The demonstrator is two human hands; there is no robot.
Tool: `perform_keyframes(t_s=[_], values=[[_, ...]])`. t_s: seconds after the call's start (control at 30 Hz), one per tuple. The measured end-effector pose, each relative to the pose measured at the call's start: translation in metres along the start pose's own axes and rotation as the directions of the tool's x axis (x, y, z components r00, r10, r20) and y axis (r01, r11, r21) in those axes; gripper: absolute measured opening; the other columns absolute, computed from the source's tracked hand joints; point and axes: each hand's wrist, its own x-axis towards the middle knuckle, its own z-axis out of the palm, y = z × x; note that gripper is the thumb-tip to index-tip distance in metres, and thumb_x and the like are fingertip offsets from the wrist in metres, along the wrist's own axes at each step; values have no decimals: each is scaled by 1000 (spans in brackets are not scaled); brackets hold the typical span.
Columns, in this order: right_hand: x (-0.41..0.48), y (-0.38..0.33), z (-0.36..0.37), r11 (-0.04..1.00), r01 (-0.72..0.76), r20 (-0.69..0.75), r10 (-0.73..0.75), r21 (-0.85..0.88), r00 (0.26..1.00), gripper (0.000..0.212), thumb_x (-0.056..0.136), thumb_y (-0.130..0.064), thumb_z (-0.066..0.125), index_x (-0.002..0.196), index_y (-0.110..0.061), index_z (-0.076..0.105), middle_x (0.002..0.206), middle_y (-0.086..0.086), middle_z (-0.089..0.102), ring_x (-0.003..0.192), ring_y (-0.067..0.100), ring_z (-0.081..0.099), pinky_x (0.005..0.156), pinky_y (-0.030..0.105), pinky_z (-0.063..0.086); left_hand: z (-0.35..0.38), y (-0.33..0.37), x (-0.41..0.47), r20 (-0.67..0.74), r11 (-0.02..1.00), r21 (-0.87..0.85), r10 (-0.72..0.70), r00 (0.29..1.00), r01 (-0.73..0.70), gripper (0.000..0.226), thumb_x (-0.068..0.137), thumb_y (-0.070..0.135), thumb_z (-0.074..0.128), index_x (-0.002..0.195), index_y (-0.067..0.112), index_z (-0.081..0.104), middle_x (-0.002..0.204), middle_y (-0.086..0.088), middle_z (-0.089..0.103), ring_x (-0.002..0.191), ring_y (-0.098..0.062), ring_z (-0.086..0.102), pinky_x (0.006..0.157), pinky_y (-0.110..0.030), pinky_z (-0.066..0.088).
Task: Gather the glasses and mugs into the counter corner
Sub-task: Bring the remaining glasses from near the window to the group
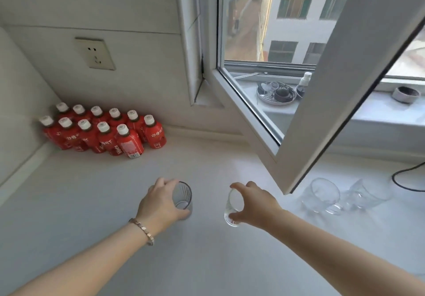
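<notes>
Now each hand is gripping a tumbler: left hand (161, 203) on the grey glass (184, 198), right hand (255, 206) on the clear glass (232, 208), the corner lying far-left, nearer the left.

White tiled wall (138, 3) with socket (94, 53) upper left, open window sash (322, 88) at right, daylight on white counter (92, 192)

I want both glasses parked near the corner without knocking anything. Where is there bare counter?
Free: the counter between the red bottles and the left hand, and the strip right of the bottles below the open window sash. Crowded: the corner itself, filled by bottles, and the far right by the clear mugs.
</notes>
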Motion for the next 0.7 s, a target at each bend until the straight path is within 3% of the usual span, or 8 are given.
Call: perform_keyframes(t_s=[0.2,0.37,0.53,0.7], values=[[-57,6,7,978,176,35,-173,-107,984,77,72,-43,68,138,-36,31,124,-3,48,101,23,59,73,24,39,8,-1,-118,-154,987,-132,-113,982,93,85,61,39,78,137,27,41,131,4,43,125,-18,46,101,-29,42],[-104,-1,21,900,397,113,-382,-178,917,76,71,-46,69,137,-35,32,126,-4,49,112,21,58,85,28,46,34,0,-229,-291,931,-248,-337,895,269,86,60,35,79,137,26,41,131,4,43,124,-17,47,101,-27,42],[-167,-30,53,767,610,229,-568,-201,790,73,70,-48,71,133,-35,37,125,-2,51,112,23,58,88,29,46,70,-1,-359,-338,817,-331,-570,748,473,83,62,36,76,136,30,40,133,9,42,124,-14,46,99,-27,42],[-250,-71,104,579,793,382,-700,-193,604,72,70,-46,69,133,-37,36,121,-5,51,105,22,60,82,28,46,102,-9,-496,-328,679,-394,-734,595,620,78,64,38,75,134,31,41,133,9,42,122,-14,47,98,-29,45]])
